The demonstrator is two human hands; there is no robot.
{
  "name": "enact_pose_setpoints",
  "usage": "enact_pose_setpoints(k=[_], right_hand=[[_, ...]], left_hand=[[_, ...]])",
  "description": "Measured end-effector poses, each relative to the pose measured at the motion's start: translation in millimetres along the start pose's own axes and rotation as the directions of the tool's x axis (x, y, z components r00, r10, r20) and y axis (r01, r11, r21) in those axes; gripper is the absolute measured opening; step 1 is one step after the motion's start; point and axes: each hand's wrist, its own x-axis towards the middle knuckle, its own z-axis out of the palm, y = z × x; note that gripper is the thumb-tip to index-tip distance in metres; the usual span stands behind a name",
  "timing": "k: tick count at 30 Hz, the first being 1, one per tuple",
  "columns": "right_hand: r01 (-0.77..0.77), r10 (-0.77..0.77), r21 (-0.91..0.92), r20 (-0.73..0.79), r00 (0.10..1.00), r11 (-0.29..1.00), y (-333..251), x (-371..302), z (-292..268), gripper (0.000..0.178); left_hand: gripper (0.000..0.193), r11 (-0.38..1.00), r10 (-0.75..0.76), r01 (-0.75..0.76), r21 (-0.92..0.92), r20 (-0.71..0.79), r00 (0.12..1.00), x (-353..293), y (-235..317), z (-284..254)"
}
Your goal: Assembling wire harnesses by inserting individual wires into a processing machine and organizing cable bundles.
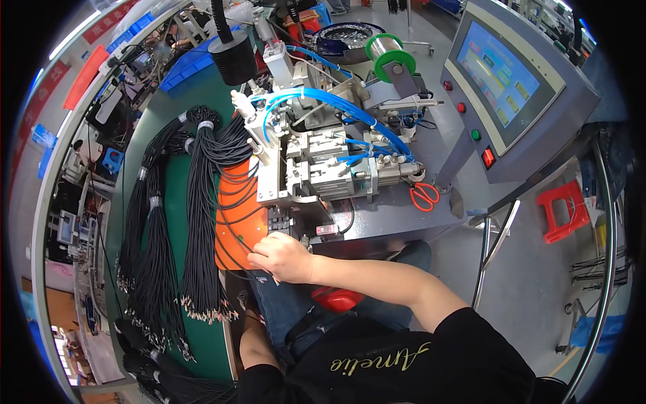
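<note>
My right hand (281,257) is over the front edge of an orange plate (237,236), its fingers curled around a black cable (232,254). Small coloured wire ends show just below those fingertips. Low beside the green table's edge is my left hand (249,304), in shadow; its fingers are too dark to make out. More black cables run across the orange plate from a large bundle (202,222) on the green table (176,262). Just beyond my right hand stands a bench machine (316,161) with metal cylinders and blue air hoses.
Other tied cable bundles (151,236) lie further left. Red-handled scissors (424,196) rest on the machine's grey base. A control panel (501,81) with a lit screen and buttons stands at right, behind a wire spool (391,57) with green rims. A red stool (564,210) is on the floor.
</note>
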Motion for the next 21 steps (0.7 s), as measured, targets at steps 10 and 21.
enact_pose_setpoints(k=[10,21], right_hand=[[0.038,-0.038,0.011,0.032,0.999,0.999,-3.2,3.3,-3.5,0.011],[-0.010,0.010,-0.022,0.000,1.000,1.000,0.6,2.6,-4.3,0.011]], left_hand=[[0.028,0.984,0.087,-0.072,-0.161,0.086,0.993,-50.7,12.7,-48.6],[0.022,0.788,0.455,-0.257,-0.559,0.247,0.856,-105.5,66.8,-178.6]])
